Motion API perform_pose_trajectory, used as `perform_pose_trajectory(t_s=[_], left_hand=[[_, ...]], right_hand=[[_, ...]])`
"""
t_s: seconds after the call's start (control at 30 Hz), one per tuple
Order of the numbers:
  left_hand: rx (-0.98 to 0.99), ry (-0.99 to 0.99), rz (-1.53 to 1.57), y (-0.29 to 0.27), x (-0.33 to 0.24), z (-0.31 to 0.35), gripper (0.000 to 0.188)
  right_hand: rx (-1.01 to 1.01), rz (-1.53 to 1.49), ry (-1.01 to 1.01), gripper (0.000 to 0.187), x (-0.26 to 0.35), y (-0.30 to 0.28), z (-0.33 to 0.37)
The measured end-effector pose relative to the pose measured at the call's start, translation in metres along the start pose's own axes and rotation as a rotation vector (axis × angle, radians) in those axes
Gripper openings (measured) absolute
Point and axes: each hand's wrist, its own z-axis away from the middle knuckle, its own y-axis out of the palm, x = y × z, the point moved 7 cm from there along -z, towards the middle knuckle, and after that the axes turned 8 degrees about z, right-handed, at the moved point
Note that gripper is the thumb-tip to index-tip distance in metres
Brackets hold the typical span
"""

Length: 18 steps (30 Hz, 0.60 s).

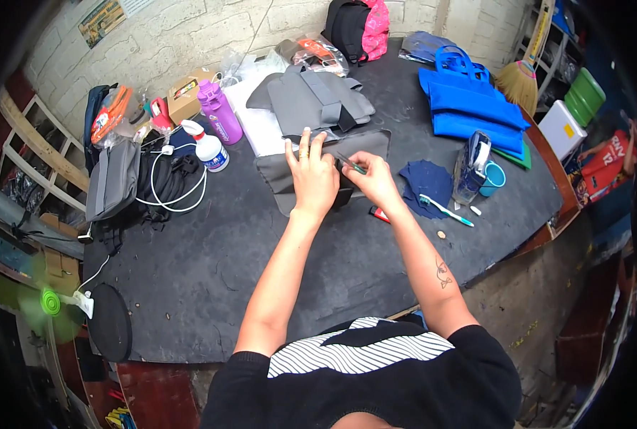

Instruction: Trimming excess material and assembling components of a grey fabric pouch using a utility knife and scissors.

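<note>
Centrally, a flat grey fabric panel (284,187) lay on the dark bench (261,264), and both hands worked on it. The left hand (311,175) pressed down flat on the panel, fingers spread and extended, holding nothing. The right hand (372,179) was closed around a slim green-handled tool (350,163), its tip pointing toward the left hand's fingers. Just behind the panel sat a stack of folded grey fabric pieces (318,100). Near the right forearm lay a small red object (380,214), a dark blue cloth (425,182) and a toothbrush (445,210), with a teal cup (491,179) beside them. Farther right were folded blue tote bags (472,104). To the left stood a white spray bottle (207,146) and a purple water bottle (220,112), with a grey pouch (112,180) at the bench's edge.
</note>
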Motion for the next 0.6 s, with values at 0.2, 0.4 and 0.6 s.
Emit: perform_pose_trajectory(t_s=[0.2, 0.4, 0.6], left_hand=[[0.083, -0.016, 0.082, -0.002, 0.004, -0.003, 0.003], [0.108, -0.032, 0.111, -0.003, 0.002, -0.004, 0.003], [0.099, -0.012, 0.107, -0.002, 0.0, -0.003, 0.002]], right_hand=[[-0.305, 0.532, -0.294, 0.023, 0.041, -0.027, 0.014], [-0.236, 0.868, -0.473, 0.014, 0.063, -0.014, 0.012], [-0.204, 1.135, -0.639, 0.006, 0.079, 0.005, 0.007]])
